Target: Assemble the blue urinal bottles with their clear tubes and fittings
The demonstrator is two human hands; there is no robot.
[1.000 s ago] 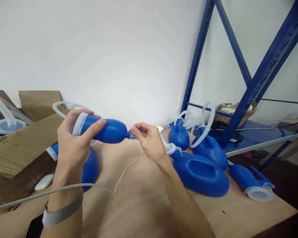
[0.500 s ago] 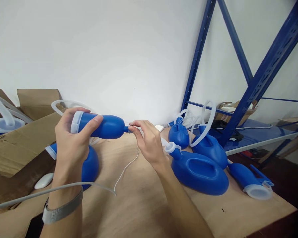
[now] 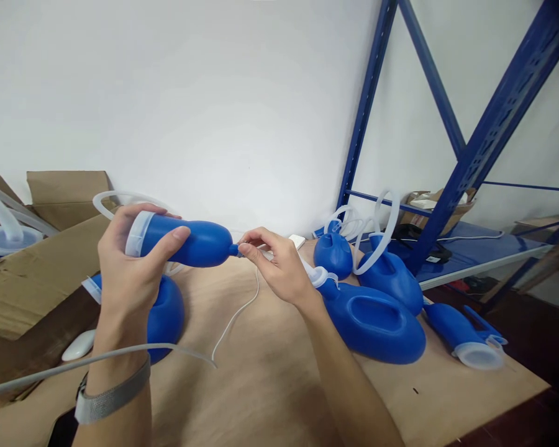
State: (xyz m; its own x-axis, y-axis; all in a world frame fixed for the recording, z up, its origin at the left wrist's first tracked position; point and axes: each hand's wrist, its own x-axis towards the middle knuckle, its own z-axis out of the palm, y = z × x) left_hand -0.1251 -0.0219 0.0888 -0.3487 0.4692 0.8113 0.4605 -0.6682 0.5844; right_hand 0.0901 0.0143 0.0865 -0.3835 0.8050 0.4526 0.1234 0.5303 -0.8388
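My left hand (image 3: pixel 130 261) is wrapped around a blue plastic urinal funnel (image 3: pixel 200 243), held sideways above the table. Its wide end has a translucent collar (image 3: pixel 138 234) at my palm, and its narrow nozzle points right. With thumb and fingertips, my right hand (image 3: pixel 277 261) pinches the nozzle (image 3: pixel 235 249); what lies between the fingertips is mostly hidden. Part of a whitish ribbed piece (image 3: pixel 267 255) shows behind the right fingers. Below my left hand, a blue urinal bottle (image 3: pixel 170 316) is partly covered by my arm.
Several blue urinal bottles (image 3: pixel 377 323) with pale tubes (image 3: pixel 391 230) stand on the right. Another blue funnel (image 3: pixel 456 329) lies near the table's right edge. An open cardboard box (image 3: pixel 41 273), a white mouse (image 3: pixel 78 346) and a cable (image 3: pixel 235 320) are on the left and middle. A blue shelf rack (image 3: pixel 475 161) rises behind.
The view has shifted slightly. Both hands and the funnel sit a little lower and farther left in view, and the right hand still pinches the nozzle end.
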